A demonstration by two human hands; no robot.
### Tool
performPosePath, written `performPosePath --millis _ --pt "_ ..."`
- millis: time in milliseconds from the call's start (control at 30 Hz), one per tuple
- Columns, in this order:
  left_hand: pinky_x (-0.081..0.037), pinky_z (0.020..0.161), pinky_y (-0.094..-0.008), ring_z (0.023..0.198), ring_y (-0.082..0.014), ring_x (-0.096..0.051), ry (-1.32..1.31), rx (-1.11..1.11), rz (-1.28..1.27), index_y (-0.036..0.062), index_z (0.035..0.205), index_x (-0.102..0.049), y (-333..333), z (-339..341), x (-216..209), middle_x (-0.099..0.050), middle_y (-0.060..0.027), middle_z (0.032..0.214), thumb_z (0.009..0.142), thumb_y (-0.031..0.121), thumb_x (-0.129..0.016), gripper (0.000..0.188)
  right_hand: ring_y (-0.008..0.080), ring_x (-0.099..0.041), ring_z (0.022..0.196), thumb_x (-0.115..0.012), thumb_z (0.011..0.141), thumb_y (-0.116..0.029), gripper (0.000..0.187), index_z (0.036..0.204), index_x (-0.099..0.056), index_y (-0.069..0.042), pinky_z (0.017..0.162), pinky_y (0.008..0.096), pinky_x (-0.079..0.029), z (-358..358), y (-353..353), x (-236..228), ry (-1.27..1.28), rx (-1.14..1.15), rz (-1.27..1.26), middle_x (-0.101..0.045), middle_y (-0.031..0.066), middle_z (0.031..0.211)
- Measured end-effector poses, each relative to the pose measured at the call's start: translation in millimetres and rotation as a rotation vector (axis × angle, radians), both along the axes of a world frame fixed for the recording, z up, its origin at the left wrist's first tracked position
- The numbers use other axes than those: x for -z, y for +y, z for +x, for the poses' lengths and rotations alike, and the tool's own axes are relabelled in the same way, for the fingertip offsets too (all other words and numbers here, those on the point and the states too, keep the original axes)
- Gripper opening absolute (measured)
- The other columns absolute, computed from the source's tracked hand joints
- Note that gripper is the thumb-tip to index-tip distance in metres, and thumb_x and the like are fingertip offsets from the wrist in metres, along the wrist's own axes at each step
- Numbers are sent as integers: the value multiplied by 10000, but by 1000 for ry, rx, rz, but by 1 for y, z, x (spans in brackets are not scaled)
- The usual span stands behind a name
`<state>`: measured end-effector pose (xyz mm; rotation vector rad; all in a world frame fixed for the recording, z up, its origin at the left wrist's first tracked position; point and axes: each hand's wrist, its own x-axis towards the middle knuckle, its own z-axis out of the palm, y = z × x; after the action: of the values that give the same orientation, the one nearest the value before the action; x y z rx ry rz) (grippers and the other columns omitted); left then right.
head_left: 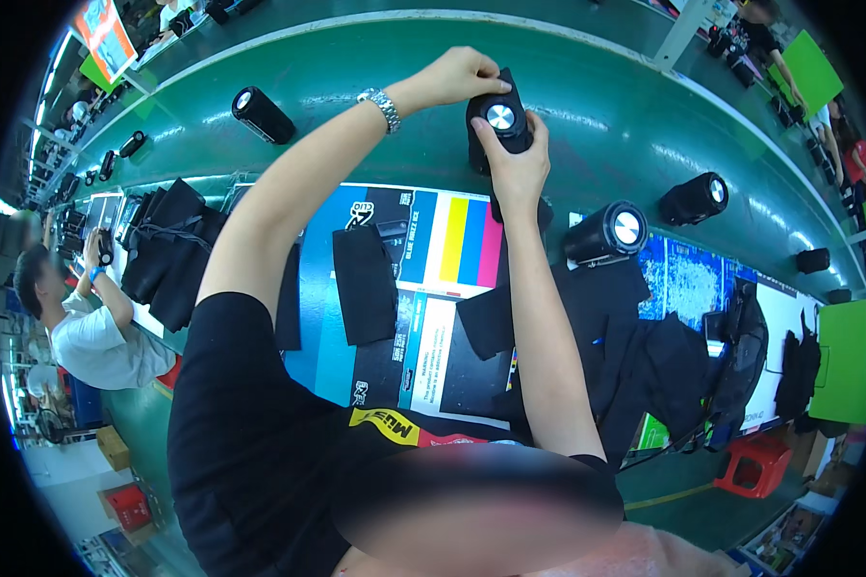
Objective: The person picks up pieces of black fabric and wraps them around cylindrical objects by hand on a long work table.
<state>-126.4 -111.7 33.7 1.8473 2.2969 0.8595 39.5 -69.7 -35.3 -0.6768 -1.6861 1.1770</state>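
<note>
A black cylindrical speaker (500, 117) with a shiny silver disc on its end is held out over the green surface in front of me. My right hand (522, 159) wraps around its near side, thumb and fingers on opposite sides. On the far side, my left hand (467, 77) pinches the edge of what looks like a black cloth pouch (508, 85) around the speaker; its fingertips are partly hidden. Close to my right forearm lies another black speaker (606, 234). Flat black pouches (365, 285) rest on the printed sheets (423, 317) below my arms.
More speakers stand on the green surface, one at the left (263, 115) and one at the right (695, 199). Black pouches heap up at the left (171, 255) and right (664, 370). A co-worker (101, 317) sits at the left. A red stool (753, 465) stands at lower right.
</note>
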Motion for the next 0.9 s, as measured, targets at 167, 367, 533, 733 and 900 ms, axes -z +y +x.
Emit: performPosePath --millis 167,367,533,733,900 --pt "-411 511 -278 540 -149 -513 159 93 221 -32 786 -649 4 49 -27 -580 -108 641 858 287 -681 328 351 -639 901 -835 605 -472 663 1014 -623 5 788 413 -495 -6 25 -1 -41 17 -49 -658 191 960" --pt "-406 502 -263 545 -122 -510 82 -26 222 -16 774 -645 -15 49 -27 -550 -59 625 860 268 -687 300 343 -631 874 -843 594 -463 637 960 -630 12 769 419 -494 -17 20 -4 -55 60 32 -649 179 928" --pt "-419 515 -256 559 -109 -516 68 -22 226 -4 788 -660 -41 55 -25 -580 -54 658 861 246 -690 262 338 -608 893 -851 596 -449 637 960 -612 16 765 421 -481 -20 -2 -1 12 -40 -21 -618 160 950" --pt "-399 548 -219 633 -55 -498 -310 -113 327 -5 982 -697 -73 48 -10 -645 -15 786 885 241 -667 267 331 -560 1079 -881 566 -264 906 1279 -444 83 952 378 -428 13 10 9 -187 -394 -46 -525 223 1213" --pt "-359 586 -210 648 -49 -434 -939 -117 524 16 1083 -663 -73 48 -6 -652 -28 936 928 315 -597 343 176 -631 849 -534 755 16 412 1165 -567 49 504 234 -427 32 41 12 -60 -336 -463 -628 164 1120"
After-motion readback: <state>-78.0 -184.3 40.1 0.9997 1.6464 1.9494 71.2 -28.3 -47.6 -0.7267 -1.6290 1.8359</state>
